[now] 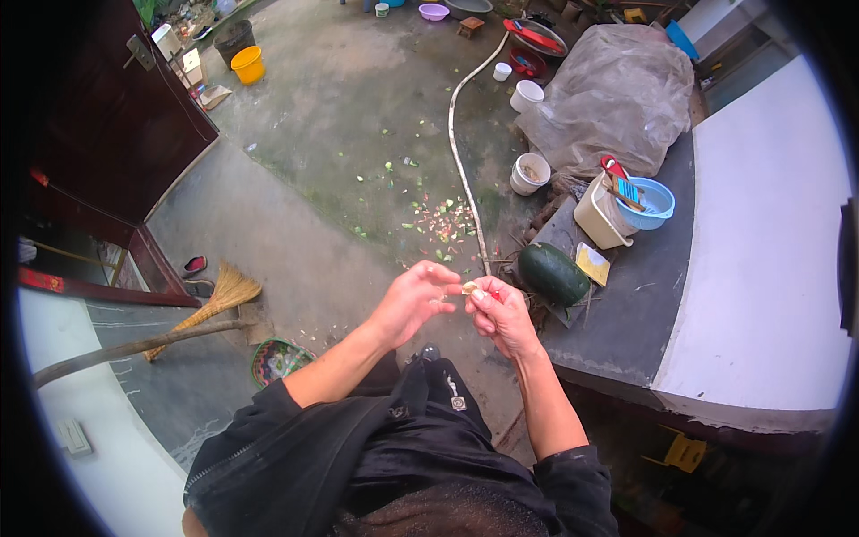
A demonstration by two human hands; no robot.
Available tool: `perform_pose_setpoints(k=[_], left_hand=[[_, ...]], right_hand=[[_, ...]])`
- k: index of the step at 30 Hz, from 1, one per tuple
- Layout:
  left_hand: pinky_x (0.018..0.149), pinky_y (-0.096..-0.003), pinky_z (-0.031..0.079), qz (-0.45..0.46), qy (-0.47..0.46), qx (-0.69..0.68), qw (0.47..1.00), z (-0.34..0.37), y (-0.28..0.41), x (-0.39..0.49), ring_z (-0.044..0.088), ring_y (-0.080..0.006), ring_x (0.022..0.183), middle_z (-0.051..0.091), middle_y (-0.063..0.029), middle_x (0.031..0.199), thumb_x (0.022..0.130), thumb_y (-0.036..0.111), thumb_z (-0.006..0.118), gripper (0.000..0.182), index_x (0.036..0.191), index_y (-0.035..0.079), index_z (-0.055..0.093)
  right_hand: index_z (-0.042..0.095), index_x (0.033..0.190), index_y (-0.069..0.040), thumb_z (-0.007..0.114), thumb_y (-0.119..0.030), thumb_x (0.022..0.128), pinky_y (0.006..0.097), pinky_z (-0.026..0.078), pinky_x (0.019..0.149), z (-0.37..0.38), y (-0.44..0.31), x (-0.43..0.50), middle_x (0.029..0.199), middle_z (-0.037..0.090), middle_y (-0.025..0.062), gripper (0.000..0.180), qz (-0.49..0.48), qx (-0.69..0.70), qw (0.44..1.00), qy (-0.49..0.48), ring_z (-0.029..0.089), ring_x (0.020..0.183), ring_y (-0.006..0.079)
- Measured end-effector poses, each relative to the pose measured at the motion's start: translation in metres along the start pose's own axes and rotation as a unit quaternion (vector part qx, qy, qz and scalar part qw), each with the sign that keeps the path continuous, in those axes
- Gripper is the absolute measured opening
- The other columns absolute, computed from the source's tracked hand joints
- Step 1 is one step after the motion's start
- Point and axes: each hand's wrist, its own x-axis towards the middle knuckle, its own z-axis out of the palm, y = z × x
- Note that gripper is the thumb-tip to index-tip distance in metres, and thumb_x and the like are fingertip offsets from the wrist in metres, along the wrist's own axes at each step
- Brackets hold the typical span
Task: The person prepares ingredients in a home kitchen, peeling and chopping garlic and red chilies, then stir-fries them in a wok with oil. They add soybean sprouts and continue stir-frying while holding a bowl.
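Observation:
Between the thumb and fingers of my right hand [498, 313] is a small pale piece [469, 288], perhaps a peeled bit of food; its exact kind cannot be told. Something small and red also shows at those fingers. My left hand [417, 299] is just left of it, fingers spread and slightly blurred, with the fingertips close to the piece. Beyond both hands, green and reddish scraps [446, 221] lie scattered on the concrete floor.
At right a dark ledge [644, 295] bears a watermelon [553, 274], a cream plastic bin [599, 213] and a light blue basin [654, 205]. A pale hose [458, 144] crosses the floor. At left are a straw broom [225, 292] and a woven basket [258, 366].

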Motion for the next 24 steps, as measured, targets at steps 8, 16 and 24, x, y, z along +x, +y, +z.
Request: perform_pose_setpoints(k=[8,16,24], left_hand=[[0.071,-0.0274,0.052,0.259,-0.027,0.471,0.843,-0.019,0.023,0.003,0.063,-0.0145,0.083,0.065,-0.0076,0.1,0.088,0.003,0.069,0.018,0.106,0.002,0.07],[0.068,-0.0359,0.054,0.326,-0.04,0.575,0.749,-0.022,0.047,-0.006,0.067,-0.029,0.078,0.065,-0.0127,0.091,0.088,0.004,0.069,0.016,0.103,0.002,0.066],[0.069,-0.043,0.053,0.29,-0.079,0.67,0.679,-0.025,0.047,-0.003,0.065,-0.0384,0.083,0.064,-0.0159,0.091,0.087,0.004,0.067,0.017,0.104,0.003,0.063]], right_hand=[[0.061,0.101,-0.005,0.069,-0.019,0.092,0.0198,0.029,0.044,0.036,-0.006,0.012,0.079,0.063,0.0029,0.018,-0.006,-0.047,0.999,0.013,0.039,0.049,0.0024],[0.07,0.096,-0.004,0.069,-0.018,0.089,0.019,0.033,0.05,0.059,-0.014,0.022,0.079,0.066,-0.0007,0.015,-0.014,-0.13,0.989,0.07,0.047,0.058,0.0014],[0.064,0.092,-0.001,0.066,-0.014,0.092,0.0208,0.03,0.042,0.056,0.003,0.03,0.07,0.062,0.0022,0.013,-0.056,-0.205,0.972,0.102,0.042,0.048,0.0028]])
